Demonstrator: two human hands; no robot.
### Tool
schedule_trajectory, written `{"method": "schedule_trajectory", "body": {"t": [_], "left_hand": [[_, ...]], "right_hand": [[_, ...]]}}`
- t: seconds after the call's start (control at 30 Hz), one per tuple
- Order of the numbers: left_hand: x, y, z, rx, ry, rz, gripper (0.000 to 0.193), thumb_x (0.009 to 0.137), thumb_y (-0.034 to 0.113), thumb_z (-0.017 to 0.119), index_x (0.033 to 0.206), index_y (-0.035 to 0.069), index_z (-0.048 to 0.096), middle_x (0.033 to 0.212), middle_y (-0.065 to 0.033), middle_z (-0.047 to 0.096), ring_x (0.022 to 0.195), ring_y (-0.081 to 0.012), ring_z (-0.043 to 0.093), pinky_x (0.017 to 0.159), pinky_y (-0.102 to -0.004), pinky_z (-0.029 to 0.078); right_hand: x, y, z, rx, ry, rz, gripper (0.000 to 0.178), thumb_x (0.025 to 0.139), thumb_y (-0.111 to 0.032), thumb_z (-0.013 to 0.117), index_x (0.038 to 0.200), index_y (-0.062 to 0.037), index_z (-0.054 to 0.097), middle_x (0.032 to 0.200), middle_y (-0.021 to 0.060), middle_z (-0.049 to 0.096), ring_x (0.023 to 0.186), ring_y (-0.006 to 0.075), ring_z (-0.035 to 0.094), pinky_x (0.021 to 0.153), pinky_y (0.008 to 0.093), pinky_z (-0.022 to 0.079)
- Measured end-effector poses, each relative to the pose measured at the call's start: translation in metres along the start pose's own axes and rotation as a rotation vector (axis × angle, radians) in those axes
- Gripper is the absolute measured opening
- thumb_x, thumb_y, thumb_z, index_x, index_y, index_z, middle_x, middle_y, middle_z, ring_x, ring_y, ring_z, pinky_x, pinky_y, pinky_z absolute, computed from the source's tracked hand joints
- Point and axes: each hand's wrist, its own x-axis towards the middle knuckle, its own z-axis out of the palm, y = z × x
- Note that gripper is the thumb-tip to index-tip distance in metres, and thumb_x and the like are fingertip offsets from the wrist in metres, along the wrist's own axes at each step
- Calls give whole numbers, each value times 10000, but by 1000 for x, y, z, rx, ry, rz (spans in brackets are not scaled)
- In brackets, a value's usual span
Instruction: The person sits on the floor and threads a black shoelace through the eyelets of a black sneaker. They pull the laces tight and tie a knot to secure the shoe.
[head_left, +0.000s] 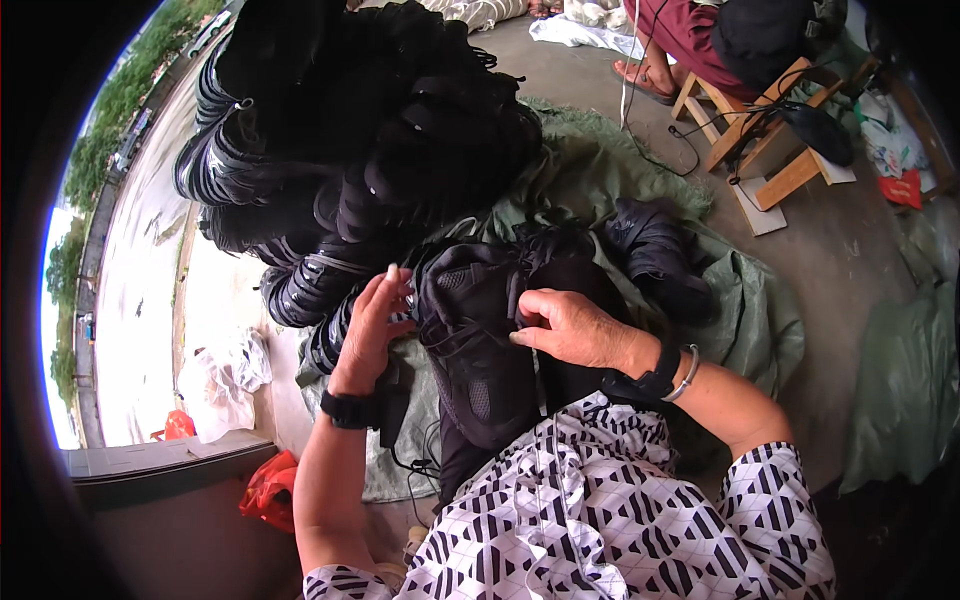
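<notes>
On my lap lies a black shoe upper (480, 385) with mesh patches and laces, its toe toward my body. My left hand (368, 335) is at its left edge, fingers stretched upward and thumb apart. On the other side my right hand (575, 328) has thumb and forefinger pinched together close to the upper's edge; whatever is between them is too small to make out. More black uppers lie just beyond, in a big heap of nested stacks (350, 150). Another dark upper or cloth piece (655, 250) rests to the right.
A green woven sheet (755, 290) spreads under the heap and around my legs. At the far right a person in maroon trousers (685, 40) sits by a wooden stool (760, 130) with cables. Red bag (270, 490) and white bags (225, 385) lie on the left.
</notes>
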Motion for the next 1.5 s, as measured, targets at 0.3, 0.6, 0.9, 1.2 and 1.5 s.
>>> {"method": "schedule_trajectory", "body": {"t": [0.3, 0.6, 0.9, 1.2, 1.5], "left_hand": [[27, 19, -12, 272, -369, 156, 416, 961, 229, 459, 1264, -42, 548, 1212, -105, 617, 1090, -182, 592, 969, -296, 451], [13, -69, -91, -665, -132, -56, 350, 984, 226, 439, 1203, 1, 592, 1150, -112, 648, 1056, -220, 620, 960, -331, 482], [34, 1, -53, 554, -439, 510, 366, 969, 176, 440, 1247, -30, 559, 1203, -160, 615, 1130, -241, 591, 1006, -336, 443], [-79, -38, -23, -200, -159, -190, 715, 910, 618, 516, 1358, 62, 475, 1233, -63, 610, 1151, -163, 569, 947, -348, 479], [-137, -66, -33, -1100, -146, 262, 597, 883, 318, 686, 1344, 11, 463, 1280, -111, 584, 1125, -192, 592, 1002, -355, 463]], "right_hand": [[-8, 0, 2, 575, -67, 226, 327, 975, -351, 549, 1084, -44, 576, 989, 13, 620, 856, 102, 608, 699, 260, 499], [-4, 1, 6, 534, -215, 293, 405, 969, -344, 546, 1222, -28, 572, 980, 51, 659, 846, 127, 670, 658, 255, 517], [37, -19, -9, 430, -27, 69, 567, 984, -455, 492, 1370, -42, 476, 1227, 64, 564, 1063, 127, 538, 896, 273, 456], [43, -42, 4, 721, -174, 357, 767, 934, -467, 573, 1474, -1, 291, 1387, 95, 482, 1265, 166, 462, 894, 313, 499], [67, -85, 29, 50, -142, -173, 881, 907, -557, 564, 1507, -18, 208, 1368, 152, 515, 1281, 266, 475, 1105, 338, 311]]}}
